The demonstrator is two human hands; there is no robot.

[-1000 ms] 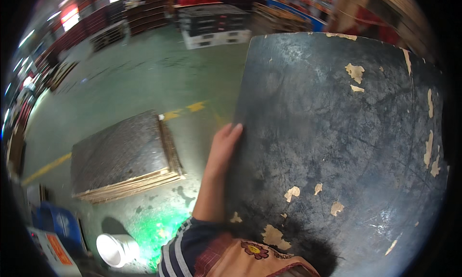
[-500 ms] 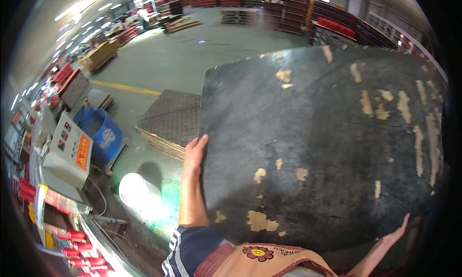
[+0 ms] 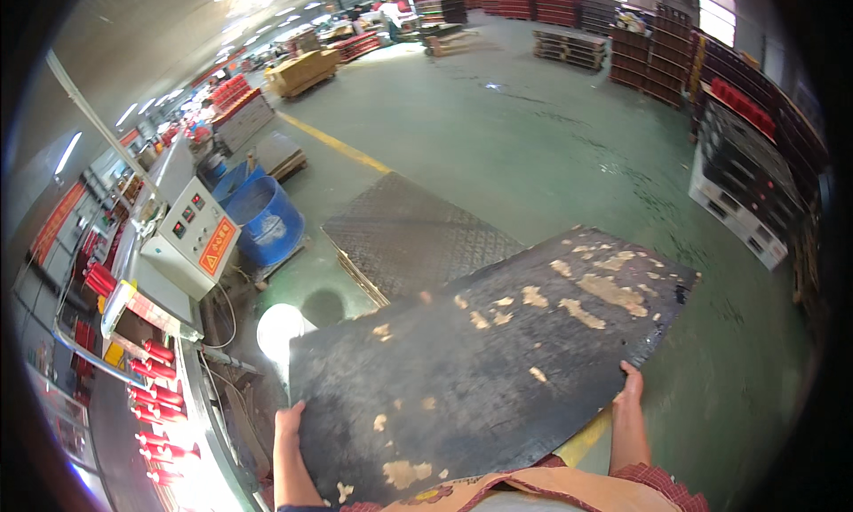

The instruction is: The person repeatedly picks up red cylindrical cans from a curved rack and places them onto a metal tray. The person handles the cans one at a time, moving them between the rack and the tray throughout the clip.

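Observation:
A large black board (image 3: 480, 370) with pale peeled patches lies across my front, tilted, its far right corner pointing away from me. My left hand (image 3: 289, 417) is closed on its left edge, thumb on top and fingers hidden beneath. On the right edge, my right hand (image 3: 632, 383) grips it, its fingers partly hidden by the board. Just beyond the board's far edge is a low stack of dark textured sheets (image 3: 413, 236), partly covered by the board in my view.
To the left stand a control box (image 3: 193, 236), a blue barrel (image 3: 267, 219), a white bucket (image 3: 283, 327) and a conveyor line with several red bottles (image 3: 169, 414). Dark crates (image 3: 751, 170) line the right side. Wooden pallets (image 3: 569, 48) lie farther back.
The board has dropped from a raised, nearly upright position to a flatter, lower one. My right hand, spread open before, now grips its right edge. The view has turned left.

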